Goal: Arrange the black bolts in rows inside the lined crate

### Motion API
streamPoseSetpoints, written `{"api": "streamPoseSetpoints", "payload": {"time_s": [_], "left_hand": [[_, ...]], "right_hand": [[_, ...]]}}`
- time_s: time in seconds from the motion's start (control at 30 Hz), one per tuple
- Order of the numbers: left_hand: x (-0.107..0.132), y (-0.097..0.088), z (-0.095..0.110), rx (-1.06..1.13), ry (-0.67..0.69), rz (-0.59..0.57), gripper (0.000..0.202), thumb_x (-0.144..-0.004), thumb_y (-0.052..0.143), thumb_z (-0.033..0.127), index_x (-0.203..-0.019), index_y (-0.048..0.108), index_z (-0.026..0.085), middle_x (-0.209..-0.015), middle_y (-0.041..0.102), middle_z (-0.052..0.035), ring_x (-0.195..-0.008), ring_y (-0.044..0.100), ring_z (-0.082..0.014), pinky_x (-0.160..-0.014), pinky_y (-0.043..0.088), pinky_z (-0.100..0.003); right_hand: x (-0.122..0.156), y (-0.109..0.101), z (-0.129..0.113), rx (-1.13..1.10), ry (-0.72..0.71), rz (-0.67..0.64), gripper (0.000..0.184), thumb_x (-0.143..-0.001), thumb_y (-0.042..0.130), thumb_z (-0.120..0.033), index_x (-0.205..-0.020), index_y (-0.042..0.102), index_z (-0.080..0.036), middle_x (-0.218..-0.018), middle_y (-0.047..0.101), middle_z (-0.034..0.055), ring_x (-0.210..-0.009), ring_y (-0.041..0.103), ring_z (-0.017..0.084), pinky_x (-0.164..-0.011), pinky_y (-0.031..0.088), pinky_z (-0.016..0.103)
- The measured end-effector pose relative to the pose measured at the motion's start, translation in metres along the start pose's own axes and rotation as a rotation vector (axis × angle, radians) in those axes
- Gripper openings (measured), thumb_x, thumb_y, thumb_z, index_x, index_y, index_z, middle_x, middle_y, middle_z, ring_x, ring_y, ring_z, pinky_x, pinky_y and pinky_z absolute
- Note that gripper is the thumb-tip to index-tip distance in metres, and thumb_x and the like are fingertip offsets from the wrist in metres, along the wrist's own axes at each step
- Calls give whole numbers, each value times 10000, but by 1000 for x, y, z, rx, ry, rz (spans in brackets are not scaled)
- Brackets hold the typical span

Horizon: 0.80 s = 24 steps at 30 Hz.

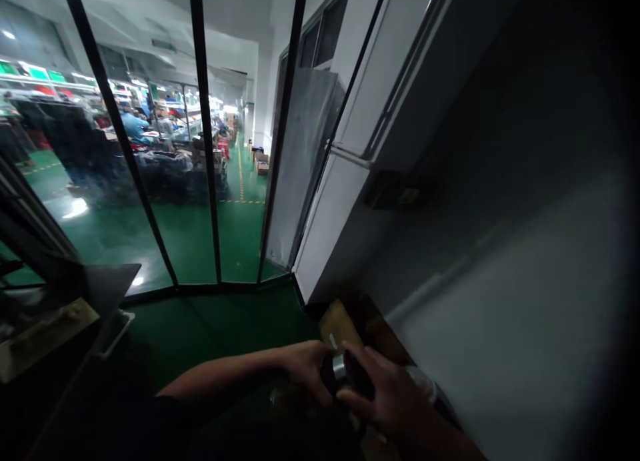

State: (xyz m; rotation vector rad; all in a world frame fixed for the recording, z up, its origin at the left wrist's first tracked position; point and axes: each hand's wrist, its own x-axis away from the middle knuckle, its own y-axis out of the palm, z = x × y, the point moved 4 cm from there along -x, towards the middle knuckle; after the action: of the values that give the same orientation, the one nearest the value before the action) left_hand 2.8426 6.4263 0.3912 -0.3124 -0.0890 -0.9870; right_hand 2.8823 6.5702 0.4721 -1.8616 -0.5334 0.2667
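Between my two hands is a dark, round flask with a shiny silver band, held low in the head view. My left hand wraps round one dark end, to the left of the band. On the other side of the band, my right hand grips the other dark end with thumb and fingers. Deep shadow hides most of the flask's outline, and I cannot tell whether its two dark parts are joined.
A cardboard box stands on the green floor below the wall. Black-framed glass panels rise ahead, with a lit workshop beyond. At left is a dark table with a pale tray. A white pillar stands on the right.
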Motion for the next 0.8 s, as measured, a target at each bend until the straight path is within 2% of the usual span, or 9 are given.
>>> {"api": "streamPoseSetpoints", "payload": {"time_s": [0.07, 0.17, 0.23, 0.3, 0.4, 0.47, 0.6, 0.67, 0.8], "left_hand": [[-2, -1, -4, -71, 8, 166, 673, -445, 859, 321, -1060, 630, 173, -871, 657, 9, -755, 609, -182, -572, 455, -219], [-6, -1, -11, -184, 32, 293, 687, -460, 857, 368, -1070, 616, 166, -886, 669, -12, -743, 610, -180, -559, 414, -212], [-5, -4, -12, -216, 60, 335, 689, -488, 846, 401, -1093, 609, 173, -926, 680, -26, -770, 623, -188, -579, 413, -215], [-3, -9, -12, -241, 73, 352, 699, -497, 843, 419, -1107, 608, 173, -965, 688, -42, -802, 636, -204, -606, 427, -225], [-1, -13, -9, -270, 88, 340, 704, -520, 834, 441, -1122, 605, 158, -988, 695, -61, -835, 648, -224, -645, 451, -244], [-2, -12, -8, -289, 107, 319, 719, -541, 823, 461, -1151, 591, 160, -1007, 696, -64, -849, 654, -228, -658, 457, -247], [-11, 4, -16, -374, 97, 209, 688, -540, 831, 446, -1128, 600, 175, -987, 699, -69, -815, 665, -235, -624, 445, -245], [-14, 12, -23, -405, 86, 144, 682, -519, 842, 429, -1106, 607, 174, -974, 700, -76, -805, 668, -247, -616, 447, -252], [-13, 24, -30, -352, 142, 98, 719, -565, 809, 435, -1202, 572, 200, -1021, 701, -61, -849, 671, -240, -665, 469, -258]], "right_hand": [[-7, 10, 14, 92, 135, 34, 654, -827, 488, -669, -1255, 579, -183, -1018, 697, 161, -906, 679, 311, -747, 532, 386], [-15, 19, 28, 144, 209, -37, 649, -857, 419, -684, -1227, 600, -181, -863, 721, 143, -777, 697, 309, -674, 524, 372], [-17, 14, 32, 106, 163, -61, 652, -880, 411, -647, -1303, 552, -172, -987, 714, 163, -876, 694, 325, -746, 535, 404], [-16, 4, 32, 48, 51, -39, 702, -867, 480, -596, -1432, 420, -182, -1270, 605, 190, -1129, 607, 352, -908, 504, 461], [-10, -5, 26, -42, -146, -38, 803, -832, 586, -427, -1525, 229, -234, -1505, 371, 150, -1367, 388, 320, -1075, 400, 463], [-7, -2, 21, -71, -218, -30, 773, -816, 575, -320, -1516, 253, -250, -1481, 406, 129, -1357, 405, 296, -1083, 395, 457], [-9, 14, 20, 18, -71, 57, 629, -852, 527, -352, -1450, 396, -210, -1274, 584, 152, -1133, 595, 291, -954, 491, 457], [-8, 23, 20, 55, 8, 44, 526, -905, 464, -389, -1397, 474, -203, -1179, 631, 156, -1023, 641, 274, -877, 523, 421], [7, 32, 10, 22, -52, -60, 564, -855, 552, -447, -1371, 500, -225, -1193, 616, 126, -1022, 627, 254, -876, 509, 365]]}}
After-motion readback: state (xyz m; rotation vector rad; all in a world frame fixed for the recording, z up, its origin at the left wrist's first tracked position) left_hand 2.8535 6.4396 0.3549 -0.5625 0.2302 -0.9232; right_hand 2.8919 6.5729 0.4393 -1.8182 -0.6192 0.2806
